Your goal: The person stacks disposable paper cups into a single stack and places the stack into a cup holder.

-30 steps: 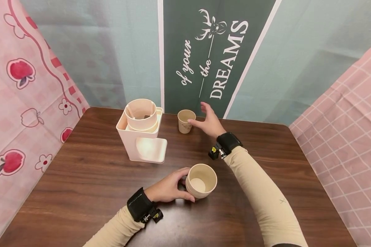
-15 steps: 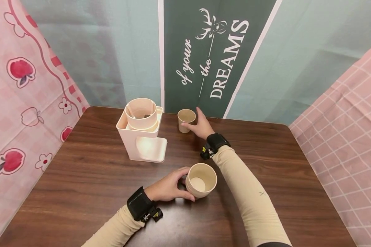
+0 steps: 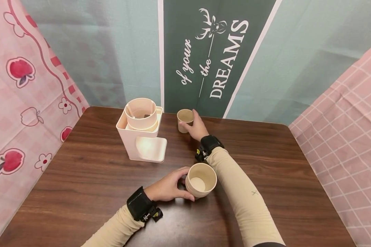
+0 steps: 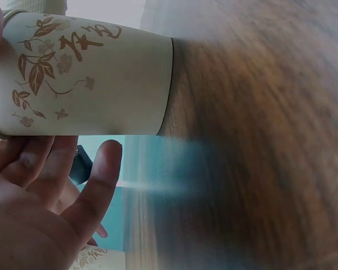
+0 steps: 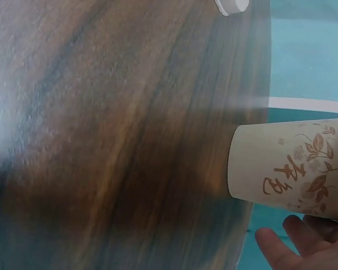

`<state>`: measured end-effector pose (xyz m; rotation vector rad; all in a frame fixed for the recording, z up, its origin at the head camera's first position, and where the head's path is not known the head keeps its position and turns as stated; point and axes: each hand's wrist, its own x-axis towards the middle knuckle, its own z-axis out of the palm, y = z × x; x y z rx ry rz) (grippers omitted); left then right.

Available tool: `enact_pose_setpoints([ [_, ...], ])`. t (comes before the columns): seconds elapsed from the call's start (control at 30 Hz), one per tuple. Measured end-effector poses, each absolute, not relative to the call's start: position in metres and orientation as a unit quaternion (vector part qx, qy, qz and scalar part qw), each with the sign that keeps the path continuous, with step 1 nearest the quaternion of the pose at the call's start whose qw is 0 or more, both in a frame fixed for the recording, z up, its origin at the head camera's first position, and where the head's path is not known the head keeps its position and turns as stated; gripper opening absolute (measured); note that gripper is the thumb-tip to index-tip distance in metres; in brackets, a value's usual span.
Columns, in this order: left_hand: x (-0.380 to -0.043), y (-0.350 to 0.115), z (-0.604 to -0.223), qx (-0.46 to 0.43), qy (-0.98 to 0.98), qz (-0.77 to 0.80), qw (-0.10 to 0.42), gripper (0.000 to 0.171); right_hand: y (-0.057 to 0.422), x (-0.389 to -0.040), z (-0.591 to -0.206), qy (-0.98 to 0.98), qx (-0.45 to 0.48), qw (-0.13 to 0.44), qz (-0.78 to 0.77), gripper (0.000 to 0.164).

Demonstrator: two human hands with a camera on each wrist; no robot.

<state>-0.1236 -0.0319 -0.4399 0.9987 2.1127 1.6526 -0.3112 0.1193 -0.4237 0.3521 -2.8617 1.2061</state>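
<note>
Near the table's front, my left hand (image 3: 167,187) holds a beige paper cup (image 3: 202,176) from its left side, fingers behind and thumb in front. This cup stands upright with its mouth up, and its inside looks bare. Brown leaf and flower print shows on the cup (image 4: 84,73) in the left wrist view. Farther back, my right hand (image 3: 198,129) grips a second paper cup (image 3: 185,115) from the right, thumb across the near side. The same print appears on that cup (image 5: 287,169) in the right wrist view, its base against the table.
A cream-white holder (image 3: 128,142) with a round tube on top and a low tray (image 3: 156,151) stands left of the far cup. The brown wooden table (image 3: 80,178) meets a hanging green cloth (image 3: 185,92) at the back. Pink cloths hang on both sides.
My right hand has moved left to the far cup and closed its thumb and fingers round it. That cup has shifted slightly left. My left hand and its cup stay still.
</note>
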Motion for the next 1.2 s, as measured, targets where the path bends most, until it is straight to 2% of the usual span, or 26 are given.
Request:
enact_pose_setpoints([
  [0.17, -0.124, -0.031, -0.438, 0.343, 0.73, 0.574, 0.143, 0.076, 0.118, -0.31, -0.425, -0.916, 0.103, 0.021, 0.388, 0.084],
  [0.6, -0.126, -0.03, -0.446, 0.356, 0.729, 0.57, 0.131, 0.074, 0.125, -0.305, -0.421, -0.907, 0.107, 0.016, 0.406, 0.084],
  [1.2, -0.126, -0.03, -0.447, 0.353, 0.729, 0.571, 0.134, 0.073, 0.143, -0.284, -0.383, -0.904, 0.13, 0.013, 0.407, 0.086],
])
